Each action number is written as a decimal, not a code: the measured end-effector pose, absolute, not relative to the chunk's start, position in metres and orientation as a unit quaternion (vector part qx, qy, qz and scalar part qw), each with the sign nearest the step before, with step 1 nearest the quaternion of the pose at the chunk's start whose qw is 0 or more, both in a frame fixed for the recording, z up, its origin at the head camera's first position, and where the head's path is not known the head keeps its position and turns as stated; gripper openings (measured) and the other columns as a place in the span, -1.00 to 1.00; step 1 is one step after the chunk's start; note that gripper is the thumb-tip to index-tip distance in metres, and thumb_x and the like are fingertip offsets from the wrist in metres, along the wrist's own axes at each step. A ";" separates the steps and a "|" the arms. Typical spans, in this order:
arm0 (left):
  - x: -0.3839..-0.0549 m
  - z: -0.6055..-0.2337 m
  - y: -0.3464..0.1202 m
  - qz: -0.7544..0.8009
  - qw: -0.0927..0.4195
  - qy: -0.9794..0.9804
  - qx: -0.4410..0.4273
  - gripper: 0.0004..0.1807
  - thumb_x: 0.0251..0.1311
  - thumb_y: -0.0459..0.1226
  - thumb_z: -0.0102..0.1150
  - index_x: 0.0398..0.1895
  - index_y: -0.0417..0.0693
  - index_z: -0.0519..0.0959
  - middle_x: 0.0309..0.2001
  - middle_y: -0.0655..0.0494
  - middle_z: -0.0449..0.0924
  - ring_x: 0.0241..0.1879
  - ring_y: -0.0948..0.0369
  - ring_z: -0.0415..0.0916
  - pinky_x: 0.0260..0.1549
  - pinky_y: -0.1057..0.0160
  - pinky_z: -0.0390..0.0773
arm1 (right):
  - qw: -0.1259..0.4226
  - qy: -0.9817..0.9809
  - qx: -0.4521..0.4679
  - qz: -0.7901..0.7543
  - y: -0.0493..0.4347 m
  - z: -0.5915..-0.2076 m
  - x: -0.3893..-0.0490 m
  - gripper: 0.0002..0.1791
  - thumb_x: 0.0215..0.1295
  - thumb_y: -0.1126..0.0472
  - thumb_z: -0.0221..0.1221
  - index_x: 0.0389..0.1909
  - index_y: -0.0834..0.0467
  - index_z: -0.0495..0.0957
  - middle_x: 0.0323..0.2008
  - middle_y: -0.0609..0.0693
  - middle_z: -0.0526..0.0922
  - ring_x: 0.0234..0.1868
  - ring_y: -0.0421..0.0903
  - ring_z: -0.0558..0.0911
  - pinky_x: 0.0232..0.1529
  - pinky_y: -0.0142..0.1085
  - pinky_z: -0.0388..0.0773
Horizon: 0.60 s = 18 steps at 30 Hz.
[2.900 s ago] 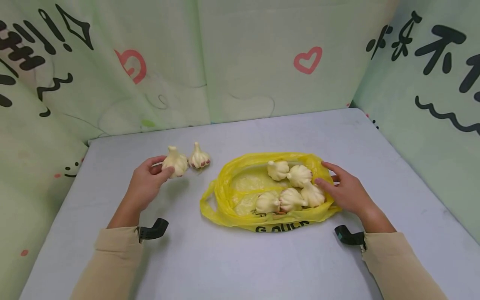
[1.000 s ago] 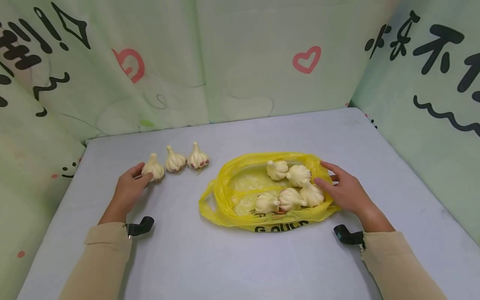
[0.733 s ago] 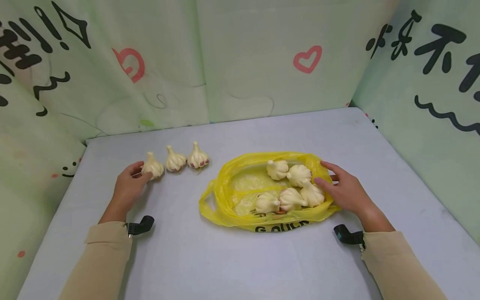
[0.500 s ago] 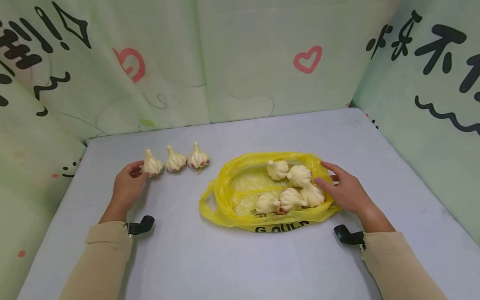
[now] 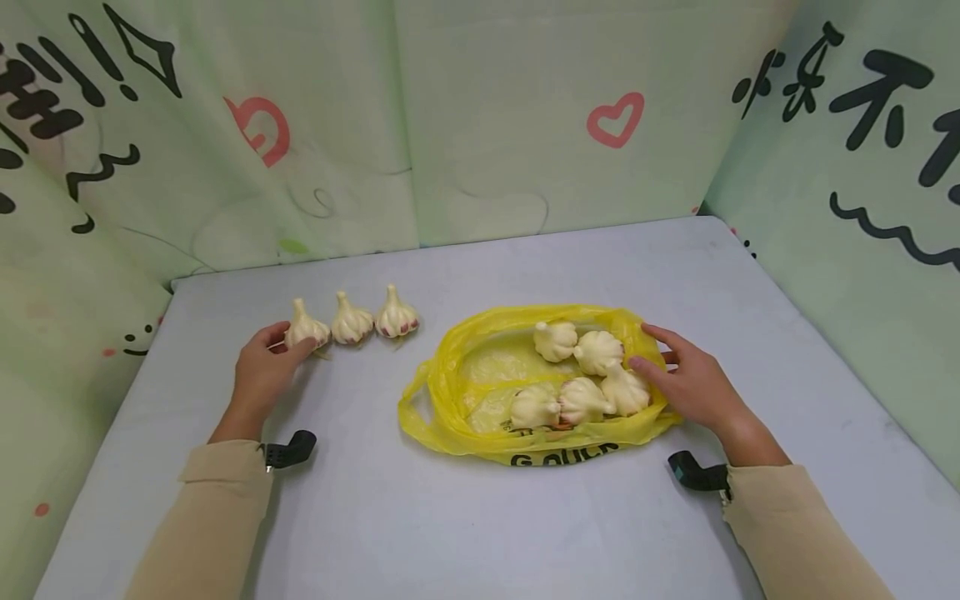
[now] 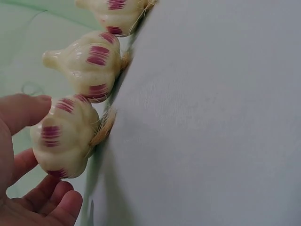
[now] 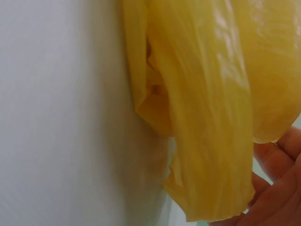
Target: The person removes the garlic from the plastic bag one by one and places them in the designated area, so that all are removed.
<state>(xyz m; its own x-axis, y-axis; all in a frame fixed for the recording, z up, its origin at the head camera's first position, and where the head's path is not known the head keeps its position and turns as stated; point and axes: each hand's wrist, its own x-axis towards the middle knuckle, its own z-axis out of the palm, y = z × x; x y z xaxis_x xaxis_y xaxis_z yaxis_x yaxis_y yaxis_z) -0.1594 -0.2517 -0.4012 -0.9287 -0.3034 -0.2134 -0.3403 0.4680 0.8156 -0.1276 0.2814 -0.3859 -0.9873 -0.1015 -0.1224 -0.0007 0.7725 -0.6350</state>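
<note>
Garlic bulb [image 5: 308, 322] and left grip [image 5: 266, 371] meet at the left end of a row in the head view: your thumb lies on its near side, your fingers curl behind, so you have it pinched. What matters here is that it sits just beyond and to the right of your palm, its long axis roughly upright, stem pointing up. The middle bulb [image 5: 352, 322] is just beside it to the right, with the end bulb [image 5: 396, 318] next along on the bench [image 5: 480, 525]. Your right grip [image 5: 693, 375] is far from the row, pinching the right rim of the yellow plastic bag [image 5: 450, 367], where five more bulbs [image 5: 598, 352] lie.

In the left wrist view, you see your thumb [image 6: 26, 112] pressed against the held bulb, hiding its stem. It looks creamy and glossy, plump-lobed, brushed with purple-red streaks, with a frayed tan root tuft [image 6: 104, 128] toward the bench. You can't tell whether it bears on the cloth-like surface.

In the right wrist view, your fingers show behind loose yellow folds; the pinch itself is hidden.
</note>
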 end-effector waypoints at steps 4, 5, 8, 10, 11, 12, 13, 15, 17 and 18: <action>-0.161 -0.401 -0.250 0.472 0.016 0.860 -0.193 -0.27 0.37 -0.11 0.16 0.51 -0.21 0.21 0.41 -0.24 0.26 0.33 -0.10 0.26 0.18 -0.02 0.38 | 0.075 0.939 -0.026 -0.336 0.281 -0.386 -0.127 -0.15 0.47 -0.19 0.07 0.54 0.24 0.09 0.35 0.44 0.29 0.19 0.36 0.44 0.07 0.22 0.48; -0.162 -0.401 -0.250 0.470 0.014 0.861 -0.193 -0.29 0.38 -0.13 0.16 0.51 -0.21 0.21 0.40 -0.24 0.26 0.33 -0.10 0.26 0.19 -0.02 0.38 | 0.075 0.939 -0.026 -0.336 0.281 -0.386 -0.127 -0.16 0.47 -0.19 0.07 0.54 0.24 0.09 0.35 0.44 0.29 0.19 0.36 0.44 0.08 0.22 0.48; -0.163 -0.401 -0.250 0.461 0.013 0.866 -0.192 -0.34 0.40 -0.19 0.11 0.51 -0.19 0.24 0.39 -0.25 0.29 0.33 -0.11 0.26 0.19 -0.03 0.38 | 0.073 0.939 -0.027 -0.336 0.281 -0.386 -0.127 -0.16 0.48 -0.19 0.07 0.54 0.24 0.09 0.35 0.44 0.29 0.19 0.36 0.44 0.08 0.23 0.47; -0.164 -0.400 -0.251 0.454 0.012 0.870 -0.190 -0.37 0.42 -0.21 0.07 0.50 -0.19 0.24 0.38 -0.26 0.30 0.34 -0.11 0.26 0.18 -0.03 0.39 | 0.072 0.939 -0.027 -0.336 0.281 -0.386 -0.127 -0.16 0.48 -0.19 0.07 0.54 0.24 0.09 0.35 0.44 0.28 0.20 0.37 0.43 0.08 0.23 0.47; -0.164 -0.400 -0.251 0.451 0.012 0.873 -0.188 -0.38 0.43 -0.22 0.06 0.51 -0.18 0.24 0.39 -0.25 0.30 0.34 -0.12 0.26 0.18 -0.04 0.39 | 0.073 0.938 -0.027 -0.337 0.281 -0.386 -0.127 -0.16 0.48 -0.19 0.07 0.55 0.23 0.09 0.35 0.44 0.28 0.20 0.37 0.43 0.08 0.23 0.46; -0.164 -0.399 -0.251 0.448 0.011 0.874 -0.186 -0.39 0.43 -0.23 0.04 0.50 -0.19 0.24 0.39 -0.25 0.30 0.34 -0.12 0.26 0.18 -0.04 0.39 | 0.073 0.939 -0.027 -0.336 0.282 -0.386 -0.127 -0.16 0.48 -0.19 0.07 0.55 0.23 0.09 0.35 0.44 0.28 0.20 0.37 0.43 0.08 0.24 0.46; -0.164 -0.399 -0.251 0.447 0.011 0.875 -0.184 -0.40 0.44 -0.25 0.02 0.50 -0.19 0.24 0.39 -0.25 0.29 0.34 -0.12 0.27 0.18 -0.04 0.40 | 0.074 0.939 -0.027 -0.336 0.281 -0.386 -0.128 -0.16 0.48 -0.19 0.07 0.55 0.24 0.09 0.36 0.44 0.28 0.20 0.37 0.43 0.08 0.24 0.46; -0.164 -0.398 -0.251 0.443 0.008 0.878 -0.178 -0.42 0.45 -0.28 0.00 0.50 -0.20 0.25 0.40 -0.25 0.29 0.33 -0.12 0.28 0.17 -0.03 0.40 | 0.075 0.939 -0.026 -0.336 0.281 -0.386 -0.127 -0.16 0.48 -0.19 0.07 0.55 0.23 0.09 0.36 0.44 0.27 0.20 0.37 0.42 0.08 0.24 0.46; -0.163 -0.398 -0.251 0.443 0.004 0.880 -0.173 -0.43 0.45 -0.31 -0.03 0.49 -0.21 0.26 0.40 -0.24 0.29 0.31 -0.12 0.29 0.16 -0.02 0.41 | 0.076 0.938 -0.025 -0.336 0.281 -0.386 -0.127 -0.15 0.47 -0.19 0.07 0.55 0.23 0.09 0.37 0.44 0.27 0.21 0.37 0.42 0.09 0.24 0.46; -0.163 -0.397 -0.251 0.444 0.003 0.879 -0.173 -0.44 0.45 -0.32 -0.05 0.49 -0.21 0.26 0.40 -0.24 0.30 0.31 -0.11 0.30 0.15 -0.02 0.41 | 0.075 0.939 -0.024 -0.336 0.281 -0.386 -0.127 -0.15 0.47 -0.19 0.07 0.55 0.23 0.09 0.37 0.44 0.27 0.21 0.37 0.42 0.09 0.24 0.46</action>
<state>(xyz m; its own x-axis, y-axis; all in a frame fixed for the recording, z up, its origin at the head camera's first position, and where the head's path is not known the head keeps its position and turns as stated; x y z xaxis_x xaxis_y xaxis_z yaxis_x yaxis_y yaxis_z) -0.1634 -0.2510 -0.3974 -0.9405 -0.3010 -0.1580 -0.3059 0.5469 0.7793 -0.1272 0.2808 -0.3861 -0.9875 -0.0962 -0.1252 0.0051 0.7731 -0.6343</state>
